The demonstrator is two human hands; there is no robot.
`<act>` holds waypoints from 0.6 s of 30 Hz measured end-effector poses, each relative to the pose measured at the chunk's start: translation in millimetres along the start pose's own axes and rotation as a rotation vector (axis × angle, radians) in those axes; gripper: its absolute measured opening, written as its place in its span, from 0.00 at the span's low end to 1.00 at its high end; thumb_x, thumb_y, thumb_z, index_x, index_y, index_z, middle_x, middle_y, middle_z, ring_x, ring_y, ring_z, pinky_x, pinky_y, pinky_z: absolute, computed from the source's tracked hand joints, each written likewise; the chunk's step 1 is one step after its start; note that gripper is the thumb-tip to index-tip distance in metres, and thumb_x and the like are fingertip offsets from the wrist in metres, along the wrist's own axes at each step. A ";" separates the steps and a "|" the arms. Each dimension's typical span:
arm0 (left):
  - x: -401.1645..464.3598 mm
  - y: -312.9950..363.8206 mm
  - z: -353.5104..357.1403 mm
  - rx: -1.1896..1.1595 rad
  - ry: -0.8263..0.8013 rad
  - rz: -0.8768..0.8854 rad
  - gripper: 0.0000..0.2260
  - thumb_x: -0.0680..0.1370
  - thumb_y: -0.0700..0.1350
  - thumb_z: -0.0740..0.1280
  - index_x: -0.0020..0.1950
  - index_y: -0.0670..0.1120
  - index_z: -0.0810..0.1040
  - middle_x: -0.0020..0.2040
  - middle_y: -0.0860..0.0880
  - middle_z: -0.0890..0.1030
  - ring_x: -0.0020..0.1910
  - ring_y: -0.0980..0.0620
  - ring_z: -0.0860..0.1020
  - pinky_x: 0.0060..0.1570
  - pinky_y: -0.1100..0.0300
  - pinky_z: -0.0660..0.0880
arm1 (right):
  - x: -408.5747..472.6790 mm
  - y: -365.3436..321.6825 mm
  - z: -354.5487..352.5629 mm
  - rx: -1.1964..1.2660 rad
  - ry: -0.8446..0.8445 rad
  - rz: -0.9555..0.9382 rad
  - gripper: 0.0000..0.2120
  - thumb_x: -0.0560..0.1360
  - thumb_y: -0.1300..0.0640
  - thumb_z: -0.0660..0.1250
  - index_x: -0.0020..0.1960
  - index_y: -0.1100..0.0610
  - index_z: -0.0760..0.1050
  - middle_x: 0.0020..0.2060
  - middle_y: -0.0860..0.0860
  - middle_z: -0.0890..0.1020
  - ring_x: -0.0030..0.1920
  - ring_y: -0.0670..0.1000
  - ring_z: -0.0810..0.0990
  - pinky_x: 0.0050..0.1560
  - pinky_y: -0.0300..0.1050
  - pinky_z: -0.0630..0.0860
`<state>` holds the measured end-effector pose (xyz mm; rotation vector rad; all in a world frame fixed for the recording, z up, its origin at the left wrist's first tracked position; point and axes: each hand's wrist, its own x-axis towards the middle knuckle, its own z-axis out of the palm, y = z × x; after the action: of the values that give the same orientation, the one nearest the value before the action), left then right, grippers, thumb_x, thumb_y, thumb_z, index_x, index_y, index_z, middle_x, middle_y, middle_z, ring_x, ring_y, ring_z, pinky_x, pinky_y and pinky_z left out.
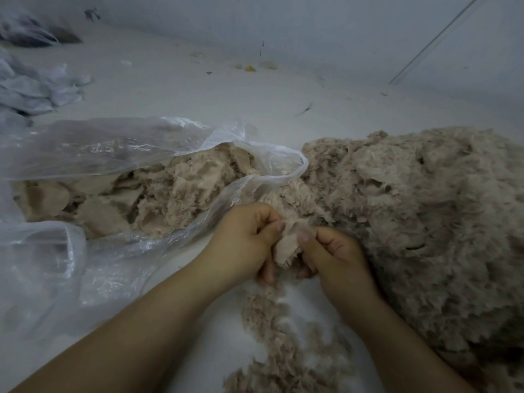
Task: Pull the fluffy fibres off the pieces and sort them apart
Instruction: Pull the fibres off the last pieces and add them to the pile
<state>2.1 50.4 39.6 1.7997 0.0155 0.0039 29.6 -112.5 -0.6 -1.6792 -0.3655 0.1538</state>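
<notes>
A small beige piece [287,248] with fluffy fibres on it sits between my two hands at the centre of the view. My left hand [243,239] pinches its upper left edge with thumb and fingers. My right hand [331,256] pinches its right side, thumb on top. A big heap of fluffy beige pieces [419,222] fills the right half. A clear plastic bag [136,154] on the left lies open and holds flatter beige pieces [158,194]. Loose fluff [278,344] lies in a strip below my hands.
The work goes on over a pale flat surface [198,89]. Crumpled white plastic bags [34,89] lie at the far left. Small scraps and a yellow bit [249,68] are scattered at the back, near a pale wall [312,18].
</notes>
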 end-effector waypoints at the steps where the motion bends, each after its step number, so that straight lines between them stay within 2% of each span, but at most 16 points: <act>1: 1.6 -1.7 -0.1 0.039 0.057 0.000 0.11 0.82 0.42 0.62 0.41 0.40 0.75 0.21 0.41 0.75 0.16 0.48 0.72 0.20 0.63 0.68 | 0.3 0.2 0.0 -0.014 0.004 0.008 0.13 0.71 0.39 0.63 0.37 0.45 0.81 0.25 0.43 0.76 0.28 0.42 0.75 0.32 0.43 0.74; 4: 5.8 -4.8 -3.0 -0.013 0.182 -0.022 0.14 0.82 0.41 0.62 0.35 0.43 0.73 0.21 0.51 0.70 0.18 0.53 0.66 0.18 0.65 0.62 | 0.8 1.7 0.2 -0.008 0.018 0.033 0.14 0.71 0.39 0.63 0.36 0.45 0.81 0.24 0.43 0.76 0.27 0.43 0.75 0.32 0.47 0.74; 5: 5.0 -3.8 -3.5 -0.057 0.152 -0.014 0.13 0.81 0.42 0.63 0.36 0.43 0.74 0.23 0.51 0.71 0.19 0.53 0.67 0.18 0.65 0.62 | 0.7 2.1 -0.2 -0.008 0.021 0.040 0.14 0.71 0.38 0.63 0.36 0.46 0.80 0.23 0.43 0.76 0.27 0.43 0.75 0.32 0.48 0.74; 7: 0.2 1.0 -3.1 -0.074 -0.008 0.009 0.06 0.77 0.44 0.71 0.45 0.42 0.77 0.31 0.48 0.78 0.22 0.53 0.73 0.20 0.64 0.67 | 0.3 3.5 -0.9 -0.040 0.013 0.042 0.17 0.71 0.37 0.65 0.33 0.48 0.79 0.23 0.43 0.74 0.26 0.44 0.73 0.31 0.50 0.73; 9: -3.0 1.8 -1.8 -0.082 -0.132 0.051 0.09 0.72 0.40 0.75 0.49 0.39 0.78 0.36 0.49 0.83 0.30 0.56 0.80 0.28 0.66 0.74 | -0.1 3.9 -1.3 -0.040 -0.007 0.039 0.18 0.71 0.38 0.65 0.31 0.49 0.77 0.22 0.45 0.74 0.26 0.45 0.72 0.31 0.53 0.72; 11: -2.1 1.4 -0.1 -0.181 -0.092 0.035 0.06 0.74 0.37 0.72 0.44 0.36 0.78 0.31 0.48 0.82 0.27 0.56 0.79 0.26 0.67 0.72 | 0.1 3.1 -1.5 0.008 -0.031 0.030 0.17 0.71 0.40 0.65 0.30 0.51 0.76 0.22 0.45 0.72 0.25 0.45 0.71 0.30 0.48 0.70; 13: 0.3 -1.2 -0.8 -0.288 0.009 -0.052 0.10 0.78 0.40 0.68 0.40 0.36 0.78 0.27 0.45 0.77 0.21 0.56 0.72 0.20 0.67 0.66 | 0.3 2.1 -2.0 0.006 -0.041 0.027 0.17 0.71 0.41 0.65 0.32 0.52 0.78 0.22 0.46 0.72 0.25 0.45 0.69 0.31 0.47 0.69; 18: 3.5 -4.3 -5.1 -0.388 0.057 -0.127 0.19 0.82 0.49 0.62 0.34 0.42 0.78 0.24 0.42 0.73 0.15 0.52 0.64 0.18 0.68 0.59 | -0.6 -0.3 -1.7 0.021 -0.009 0.055 0.17 0.69 0.41 0.64 0.31 0.53 0.76 0.21 0.46 0.70 0.25 0.46 0.68 0.33 0.51 0.69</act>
<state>5.5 56.4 36.5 1.4079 0.1592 -0.0305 29.6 -114.3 -0.1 -1.6690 -0.3235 0.2060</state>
